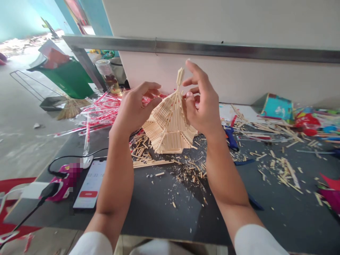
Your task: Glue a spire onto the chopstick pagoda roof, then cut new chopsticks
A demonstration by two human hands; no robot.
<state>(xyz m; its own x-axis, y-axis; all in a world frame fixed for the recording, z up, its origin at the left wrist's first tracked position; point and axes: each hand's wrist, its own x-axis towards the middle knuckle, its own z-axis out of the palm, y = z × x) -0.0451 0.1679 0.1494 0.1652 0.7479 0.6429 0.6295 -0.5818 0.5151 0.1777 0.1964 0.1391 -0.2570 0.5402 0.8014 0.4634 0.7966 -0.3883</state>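
While both bare forearms reach up from the bottom of the frame, we see the stick model (170, 127), a many-sided roof of thin wooden sticks, standing at the centre on the dark table (164, 216). The left hand (135, 106) curls around the model's upper left slope, thumb on the front face and fingers bent behind it. The right hand (203, 102) is loosely spread: its thumb presses the right slope near the peak, while the index finger rises beside the little spire (180, 76) on top. We cannot tell whether the base of the model sits flat or is tipped a little.

Loose sticks and offcuts (148, 163) lie scattered just below the model. At lower left a phone (90, 184) lies face up with a pink corded tool (62, 182) beside it. Behind the left hand spreads a heap of red-and-clear wrappers (101, 109), and farther to the upper left stand a green bag (70, 78) and a jar (107, 74). Blue-handled cutters (231, 139) lie just right of the right wrist.
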